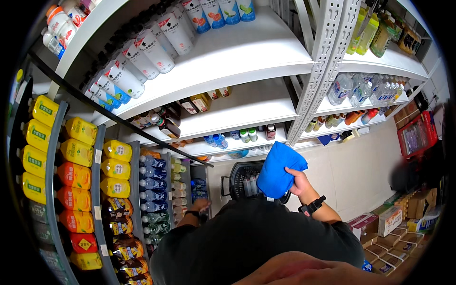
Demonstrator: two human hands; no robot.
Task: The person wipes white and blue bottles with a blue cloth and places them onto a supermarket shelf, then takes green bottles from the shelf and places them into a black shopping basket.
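Observation:
My right hand (298, 181), with a black band at its wrist, grips a blue fabric bundle (279, 171) by its right edge. The bundle hangs over a black plastic basket (243, 170) and hides much of its right side. Inside the basket several pale bottles (250, 185) show. My left hand (201, 205) is low beside the racks of drinks, near dark blue bottles (198, 189); its fingers are blurred and I cannot tell whether it holds anything.
White metal shelves (245, 67) with bottles stand ahead, joined at a perforated upright (320, 60). Sloped drink racks (101, 199) line the left, below a dark bar (121, 114). Cardboard boxes (395, 245) and a red crate (418, 135) lie at right.

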